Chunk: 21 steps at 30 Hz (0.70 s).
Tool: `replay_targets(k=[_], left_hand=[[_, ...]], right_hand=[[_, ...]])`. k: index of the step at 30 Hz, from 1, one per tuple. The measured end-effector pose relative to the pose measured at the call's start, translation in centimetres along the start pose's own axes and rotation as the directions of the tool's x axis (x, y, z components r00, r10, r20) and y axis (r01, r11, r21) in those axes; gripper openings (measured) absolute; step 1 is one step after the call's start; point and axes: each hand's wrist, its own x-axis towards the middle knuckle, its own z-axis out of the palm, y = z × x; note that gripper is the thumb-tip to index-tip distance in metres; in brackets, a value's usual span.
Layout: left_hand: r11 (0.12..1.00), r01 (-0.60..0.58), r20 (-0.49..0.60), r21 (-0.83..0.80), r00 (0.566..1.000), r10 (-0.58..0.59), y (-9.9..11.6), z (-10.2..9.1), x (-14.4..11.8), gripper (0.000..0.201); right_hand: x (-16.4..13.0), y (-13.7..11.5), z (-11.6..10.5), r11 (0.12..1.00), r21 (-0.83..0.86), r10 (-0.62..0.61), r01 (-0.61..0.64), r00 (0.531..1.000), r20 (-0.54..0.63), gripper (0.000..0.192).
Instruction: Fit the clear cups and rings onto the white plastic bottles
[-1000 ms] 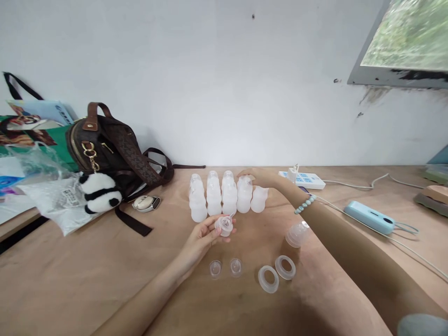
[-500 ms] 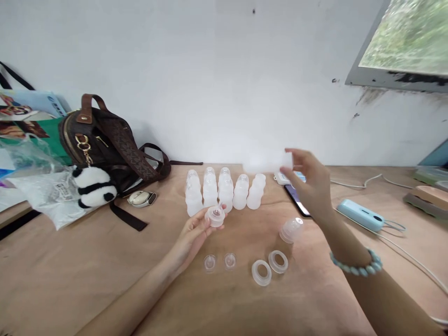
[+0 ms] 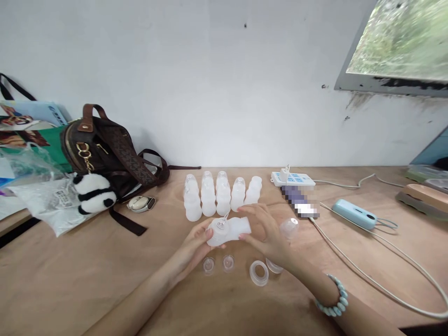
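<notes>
Nearest, a translucent plastic ring point(image 3: 259, 273) and two small clear valve cups point(image 3: 218, 264) lie just before the small frosted white plastic bottle point(image 3: 234, 228). The left hand point(image 3: 196, 245) pinches a clear nipple cap point(image 3: 220, 227) at its mouth; the right hand point(image 3: 268, 233) grips its base. Seating looks best square, bottle steady. Behind it stands a row of like bottles point(image 3: 220, 196).

You had soft, even daylight, faint shadows, wide-angle bending at the edges, and a blurred window point(image 3: 399, 39) upper right.
</notes>
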Motion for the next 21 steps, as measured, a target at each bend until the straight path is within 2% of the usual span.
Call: replay_targets(k=[5, 9, 12, 14, 17, 19, 21], left_hand=[[0.997, 0.015, 0.028, 0.081, 0.999, -0.018, -0.2, 0.6, -0.2, 0.049], [0.959, -0.032, 0.07, 0.282, 0.997, 0.012, -0.1, 0.9, -0.2, 0.05], [0.903, -0.123, 0.118, 0.411, 0.99, 0.081, -0.2, 0.8, -0.1, 0.051], [0.897, -0.151, 0.123, 0.415, 0.986, 0.109, -0.4, 0.5, 0.0, 0.056], [0.936, -0.096, 0.012, 0.337, 0.995, 0.098, -0.5, 0.1, 0.2, 0.055], [0.964, -0.027, -0.114, 0.265, 0.992, 0.059, -0.3, 0.0, 0.2, 0.048], [0.98, 0.011, -0.222, 0.2, 0.974, 0.035, 0.1, -0.1, 0.2, 0.043]], right_hand=[[-0.1, -1.1, 0.1, 0.998, 0.021, -0.057, 0.056, 0.997, 0.059, 0.048], [-0.3, -1.4, 0.6, 0.992, 0.057, -0.114, 0.11, 0.99, 0.087, 0.06], [-0.4, -1.8, 0.8, 0.983, 0.102, -0.163, 0.151, 0.98, 0.111, 0.047], [-0.4, -2.1, 0.7, 0.977, 0.166, -0.154, 0.137, 0.984, 0.093, 0.038], [-0.3, -1.8, 0.1, 0.962, 0.273, -0.015, 0.026, 0.999, -0.043, 0.035], [-0.1, -1.1, -0.5, 0.956, 0.291, 0.084, -0.033, 0.983, -0.164, 0.035], [0.2, -0.4, -1.2, 0.965, 0.258, 0.107, -0.046, 0.968, -0.226, 0.036]])
